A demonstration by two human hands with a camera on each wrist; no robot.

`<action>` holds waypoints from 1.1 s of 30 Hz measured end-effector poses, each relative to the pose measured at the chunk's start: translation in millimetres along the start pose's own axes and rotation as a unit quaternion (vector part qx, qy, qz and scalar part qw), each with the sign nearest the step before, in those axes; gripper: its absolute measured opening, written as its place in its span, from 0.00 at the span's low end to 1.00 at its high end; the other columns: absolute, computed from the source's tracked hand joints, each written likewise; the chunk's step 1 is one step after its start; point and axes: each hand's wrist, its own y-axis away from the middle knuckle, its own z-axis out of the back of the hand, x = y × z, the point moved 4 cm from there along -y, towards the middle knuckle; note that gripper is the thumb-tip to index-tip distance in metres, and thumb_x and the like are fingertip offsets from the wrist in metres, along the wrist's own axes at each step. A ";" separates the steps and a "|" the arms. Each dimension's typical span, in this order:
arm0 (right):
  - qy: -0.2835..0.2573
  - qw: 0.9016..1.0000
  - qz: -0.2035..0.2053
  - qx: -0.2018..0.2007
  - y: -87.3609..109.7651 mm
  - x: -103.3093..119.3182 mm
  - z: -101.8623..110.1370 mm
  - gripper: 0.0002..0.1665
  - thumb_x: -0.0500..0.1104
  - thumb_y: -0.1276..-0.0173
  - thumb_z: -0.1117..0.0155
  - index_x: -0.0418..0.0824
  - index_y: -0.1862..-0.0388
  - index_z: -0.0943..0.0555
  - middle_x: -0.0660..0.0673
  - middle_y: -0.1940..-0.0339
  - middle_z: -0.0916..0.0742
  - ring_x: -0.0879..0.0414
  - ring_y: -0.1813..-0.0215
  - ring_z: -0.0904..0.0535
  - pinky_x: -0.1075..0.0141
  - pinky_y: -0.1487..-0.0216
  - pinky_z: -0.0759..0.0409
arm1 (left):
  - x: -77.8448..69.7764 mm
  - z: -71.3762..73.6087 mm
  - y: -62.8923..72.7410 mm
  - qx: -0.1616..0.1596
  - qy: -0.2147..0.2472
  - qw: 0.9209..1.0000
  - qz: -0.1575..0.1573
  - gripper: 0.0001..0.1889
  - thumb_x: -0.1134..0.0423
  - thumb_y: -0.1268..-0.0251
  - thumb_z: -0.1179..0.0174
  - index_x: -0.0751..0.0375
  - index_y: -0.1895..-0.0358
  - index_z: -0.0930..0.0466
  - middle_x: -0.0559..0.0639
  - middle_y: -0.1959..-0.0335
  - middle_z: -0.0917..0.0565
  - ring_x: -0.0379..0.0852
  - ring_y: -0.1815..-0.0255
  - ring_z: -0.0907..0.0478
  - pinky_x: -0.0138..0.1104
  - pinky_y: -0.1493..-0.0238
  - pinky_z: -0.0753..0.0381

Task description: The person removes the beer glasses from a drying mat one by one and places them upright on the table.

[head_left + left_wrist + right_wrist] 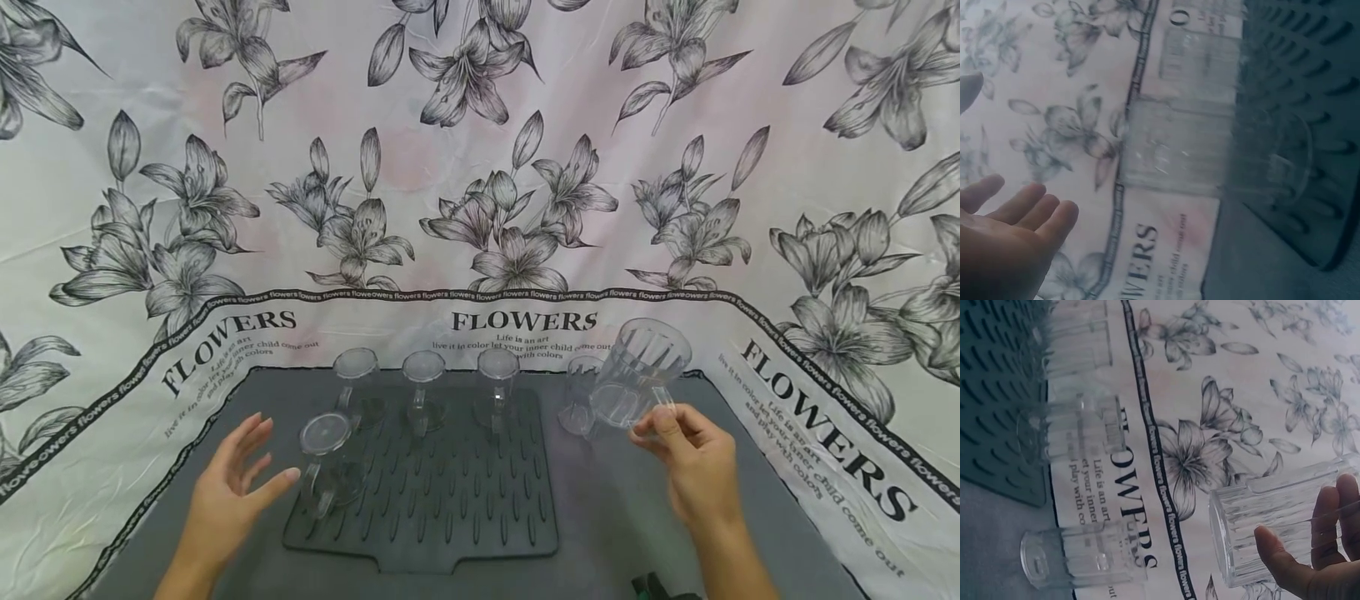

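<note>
My right hand pinches the handle of a clear ribbed mug, lifted and tilted over the table's right side. Behind it, right of the mat, another clear mug stands on the table, partly overlapped by the raised one. My left hand hovers with fingers spread, holding nothing, left of a clear mug at the mat's front left. A row of three clear mugs runs along the mat's back: a left one, a middle one and a right one, handles toward me.
The dark ridged drying mat lies on a grey table. A flower-printed cloth hangs behind and along both sides. At the front edge, near my right forearm, a small black object is partly cut off.
</note>
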 end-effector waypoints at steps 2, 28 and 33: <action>0.013 1.000 -0.002 -0.004 -2.8 -1.9 3.0 0.13 0.29 0.27 0.47 0.19 0.71 0.27 0.39 0.73 0.17 0.51 0.66 0.17 0.59 0.59 0.15 | 10.5 2.8 2.9 0.002 -0.015 1.000 0.020 0.47 0.74 0.42 0.32 0.60 0.23 0.52 0.61 0.30 0.40 0.36 0.33 0.40 0.20 0.41 0.34; 0.040 0.994 -0.032 -0.100 -40.6 -44.4 59.9 0.18 0.33 0.29 0.41 0.16 0.72 0.28 0.39 0.76 0.18 0.51 0.71 0.18 0.61 0.66 0.15 | 125.4 -9.3 30.5 0.119 -0.067 0.956 0.258 0.58 0.55 0.41 0.31 0.70 0.24 0.70 0.75 0.27 0.57 0.71 0.28 0.57 0.55 0.34 0.40; 0.042 0.992 -0.039 -0.109 -41.1 -55.2 70.5 0.18 0.34 0.30 0.40 0.16 0.71 0.27 0.39 0.77 0.18 0.51 0.72 0.18 0.62 0.66 0.15 | 134.1 -18.1 34.1 0.136 -0.087 0.949 0.270 0.58 0.53 0.42 0.30 0.73 0.25 0.68 0.78 0.28 0.56 0.73 0.28 0.56 0.57 0.33 0.42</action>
